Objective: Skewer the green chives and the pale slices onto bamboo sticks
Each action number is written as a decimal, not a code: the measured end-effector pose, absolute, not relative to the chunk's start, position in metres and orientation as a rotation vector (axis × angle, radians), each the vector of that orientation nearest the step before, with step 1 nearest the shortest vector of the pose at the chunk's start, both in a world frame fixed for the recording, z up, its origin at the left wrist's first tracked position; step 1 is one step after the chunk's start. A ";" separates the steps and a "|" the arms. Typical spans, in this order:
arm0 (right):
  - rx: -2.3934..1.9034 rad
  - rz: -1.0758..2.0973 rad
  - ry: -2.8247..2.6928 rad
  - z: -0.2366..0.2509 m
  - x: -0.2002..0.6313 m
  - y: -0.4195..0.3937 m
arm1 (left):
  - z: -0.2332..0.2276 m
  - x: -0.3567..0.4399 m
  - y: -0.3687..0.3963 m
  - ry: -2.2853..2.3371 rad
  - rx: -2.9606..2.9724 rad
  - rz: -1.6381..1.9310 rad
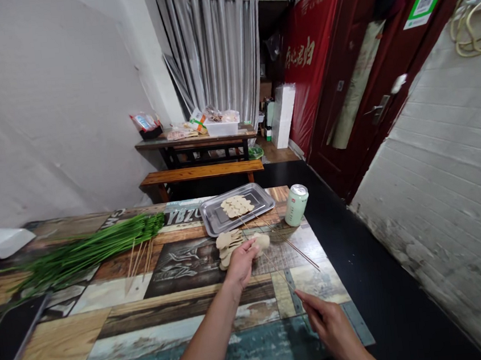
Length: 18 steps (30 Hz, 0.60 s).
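My left hand [241, 264] pinches a pale, round-edged flat slice [261, 243] above the table. My right hand [326, 319] is closed on the near end of a thin skewer [281, 273], whose far end reaches the slice; whether it passes through cannot be made out. Left of the slice lies a pile of similar pale slices [228, 246], partly hidden by my left hand. Behind it, a metal tray [211, 224] holds more pale slices [237, 205] on skewers, with the skewer sticks [294, 246] jutting over the near rim toward the right.
A green can [296, 205] stands right of the tray. Leftward lie long green stalks [97, 246] and several loose skewers [139, 258]. A dark flat object [14, 335] rests at the table's left edge. Farther back are a wooden bench [203, 173] and another table with a white bin [223, 127].
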State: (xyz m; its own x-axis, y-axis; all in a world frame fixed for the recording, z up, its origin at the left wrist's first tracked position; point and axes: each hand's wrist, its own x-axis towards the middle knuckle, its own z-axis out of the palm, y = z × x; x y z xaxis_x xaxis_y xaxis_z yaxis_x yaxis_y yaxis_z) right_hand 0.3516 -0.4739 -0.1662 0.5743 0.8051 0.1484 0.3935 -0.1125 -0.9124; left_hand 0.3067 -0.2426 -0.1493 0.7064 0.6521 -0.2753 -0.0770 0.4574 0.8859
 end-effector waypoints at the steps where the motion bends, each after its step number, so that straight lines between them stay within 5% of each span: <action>1: -1.727 0.478 -1.002 -0.165 0.352 -0.474 | -0.149 0.307 -0.243 0.657 1.015 0.492; 18: -1.714 0.478 -1.020 -0.149 0.350 -0.476 | -0.161 0.312 -0.242 0.615 1.316 0.518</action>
